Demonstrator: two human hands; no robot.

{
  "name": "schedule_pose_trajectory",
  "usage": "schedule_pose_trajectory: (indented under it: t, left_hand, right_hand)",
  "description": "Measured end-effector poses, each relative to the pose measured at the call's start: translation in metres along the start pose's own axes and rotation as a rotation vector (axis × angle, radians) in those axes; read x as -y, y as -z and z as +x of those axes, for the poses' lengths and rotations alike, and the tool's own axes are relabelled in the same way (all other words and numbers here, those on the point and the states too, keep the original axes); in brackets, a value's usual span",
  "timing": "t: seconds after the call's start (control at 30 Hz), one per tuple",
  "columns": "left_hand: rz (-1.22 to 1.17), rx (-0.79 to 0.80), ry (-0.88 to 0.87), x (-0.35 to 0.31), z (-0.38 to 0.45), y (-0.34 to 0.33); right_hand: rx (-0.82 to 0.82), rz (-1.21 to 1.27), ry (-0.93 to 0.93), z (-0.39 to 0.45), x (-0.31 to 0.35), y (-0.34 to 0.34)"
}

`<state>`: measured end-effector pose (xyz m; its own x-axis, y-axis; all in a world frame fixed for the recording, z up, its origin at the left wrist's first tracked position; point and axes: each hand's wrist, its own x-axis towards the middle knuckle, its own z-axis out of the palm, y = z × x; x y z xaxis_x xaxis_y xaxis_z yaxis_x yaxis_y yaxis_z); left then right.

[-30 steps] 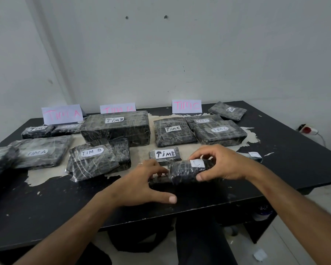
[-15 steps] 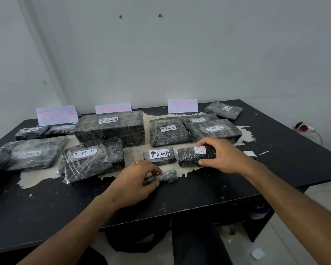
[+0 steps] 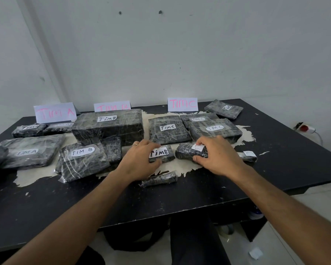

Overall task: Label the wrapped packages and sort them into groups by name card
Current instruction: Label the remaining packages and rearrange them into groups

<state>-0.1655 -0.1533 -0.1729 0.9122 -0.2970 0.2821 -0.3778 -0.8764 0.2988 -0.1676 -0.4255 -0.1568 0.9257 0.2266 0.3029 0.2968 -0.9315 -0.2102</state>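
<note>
Three name cards stand at the back of the black table (image 3: pixel 275 169): TIM A (image 3: pixel 54 112), TIM B (image 3: pixel 112 106) and TIM C (image 3: pixel 182 104). Several dark wrapped packages with white labels lie in front of them. My left hand (image 3: pixel 139 161) grips a small package labelled TIM B (image 3: pixel 163 153), thumb at its near edge. My right hand (image 3: pixel 217 155) holds a small rounded package (image 3: pixel 187 153) with a white label, fingers over its top and thumb under its near side. A thin unlabelled wrapped roll (image 3: pixel 159 179) lies just in front of both hands.
Another small package with a white label (image 3: pixel 248 155) lies right of my right hand. One labelled package (image 3: pixel 224 109) sits alone at the back right. A power strip (image 3: pixel 305 128) is on the floor at right. The near strip of table is bare.
My left hand let go of the thin roll and moved up onto the small TIM B package. My right hand set the rounded package down on the table in front of the TIM C group.
</note>
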Motion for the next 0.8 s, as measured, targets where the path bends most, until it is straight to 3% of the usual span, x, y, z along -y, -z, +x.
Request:
schedule_pose_trajectory:
  t: [0.17, 0.3, 0.43, 0.63, 0.8]
  left_hand:
    - [0.003, 0.033, -0.017, 0.008, 0.012, -0.003]
    - [-0.015, 0.01, -0.04, 0.005, 0.014, -0.007]
    - [-0.018, 0.001, -0.051, 0.003, 0.017, -0.007]
    - [-0.015, 0.016, -0.058, 0.002, 0.018, -0.006]
    - [0.008, 0.059, -0.05, 0.0, 0.015, -0.002]
  right_hand:
    - [-0.061, -0.095, -0.042, -0.011, 0.008, -0.003]
    - [0.005, -0.165, -0.053, -0.013, 0.018, -0.01]
    - [0.052, -0.022, -0.116, -0.014, 0.021, -0.007]
    - [-0.033, 0.025, -0.109, -0.015, 0.023, -0.011]
    - [-0.134, -0.105, -0.044, -0.013, 0.029, -0.011]
